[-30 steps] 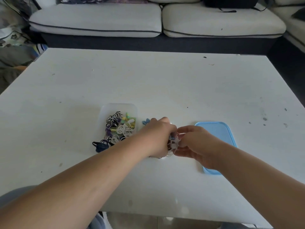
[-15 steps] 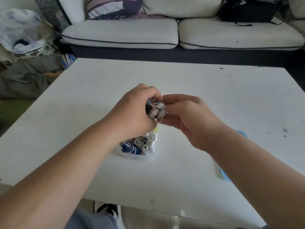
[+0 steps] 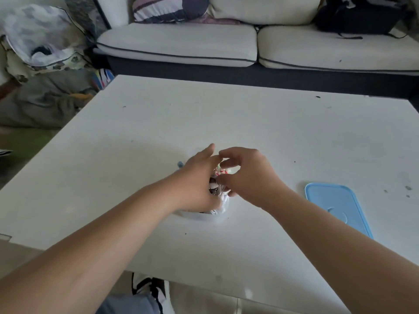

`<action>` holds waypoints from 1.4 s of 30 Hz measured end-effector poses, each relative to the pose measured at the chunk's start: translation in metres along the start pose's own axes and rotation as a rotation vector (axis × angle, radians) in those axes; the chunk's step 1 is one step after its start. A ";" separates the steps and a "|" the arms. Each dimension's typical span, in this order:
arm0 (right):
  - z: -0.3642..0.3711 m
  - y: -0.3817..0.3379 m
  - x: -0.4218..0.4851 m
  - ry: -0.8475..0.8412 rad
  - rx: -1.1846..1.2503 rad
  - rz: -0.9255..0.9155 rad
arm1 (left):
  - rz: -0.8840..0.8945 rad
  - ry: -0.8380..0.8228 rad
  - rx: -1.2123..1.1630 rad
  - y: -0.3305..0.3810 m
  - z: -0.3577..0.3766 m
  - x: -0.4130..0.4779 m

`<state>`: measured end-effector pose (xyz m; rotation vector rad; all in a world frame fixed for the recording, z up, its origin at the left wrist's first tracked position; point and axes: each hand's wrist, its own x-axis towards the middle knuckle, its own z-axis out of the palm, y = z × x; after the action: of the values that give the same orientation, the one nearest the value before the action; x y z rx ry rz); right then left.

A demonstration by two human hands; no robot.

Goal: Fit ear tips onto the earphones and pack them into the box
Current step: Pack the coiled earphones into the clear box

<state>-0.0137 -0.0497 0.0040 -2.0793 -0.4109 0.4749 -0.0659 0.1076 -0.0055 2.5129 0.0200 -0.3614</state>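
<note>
Earphones (image 3: 218,188), a light, limp, snag-prone tangle, lie in the clear box (image 3: 204,215); left hand (image 3: 197,184) rests over them with fingers straight, right hand (image 3: 248,175) pinches a strand; judged best held by the stiff bud, not the cord.

Person, head view. Left grip (image 3: 197,184) and right grip (image 3: 249,175) both bare. Left forearm (image 3: 113,234) and right forearm (image 3: 317,234) uncovered all the way to the frame edge. At the bottom edge, under the left forearm: grey-blue cloth (image 3: 127,304), smooth and plain, probably over a leg; garment type unclear. Just beside it, a white piece with black stripes (image 3: 147,288); shoe or clothing, cannot tell.
</note>
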 end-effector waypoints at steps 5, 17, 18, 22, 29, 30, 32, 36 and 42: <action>-0.006 0.009 0.004 -0.040 -0.007 0.013 | -0.047 0.003 0.051 0.004 -0.021 -0.011; 0.000 0.027 0.012 0.068 0.018 -0.026 | -0.061 0.376 0.146 -0.025 -0.035 -0.009; 0.000 0.027 0.011 0.087 0.003 -0.041 | -0.107 0.366 0.199 -0.029 -0.034 -0.007; 0.002 0.030 0.012 0.135 -0.069 0.014 | -0.292 0.213 0.149 -0.038 -0.030 -0.002; -0.009 0.035 0.006 -0.146 0.256 0.442 | -0.201 0.330 0.115 -0.046 -0.031 -0.004; -0.013 0.034 0.005 -0.168 0.286 0.437 | -0.179 0.355 0.115 -0.044 -0.032 -0.005; -0.019 0.031 0.002 -0.217 0.325 0.418 | -0.126 0.413 0.091 -0.040 -0.031 -0.004; -0.021 0.026 -0.001 -0.133 0.285 0.350 | -0.077 0.451 0.053 -0.034 -0.025 0.008; 0.004 0.026 0.015 0.130 0.148 0.138 | -0.052 0.451 0.121 -0.035 -0.024 0.021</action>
<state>-0.0001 -0.0535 -0.0222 -1.9888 -0.1513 0.4351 -0.0430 0.1482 -0.0119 2.6655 0.2473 0.1947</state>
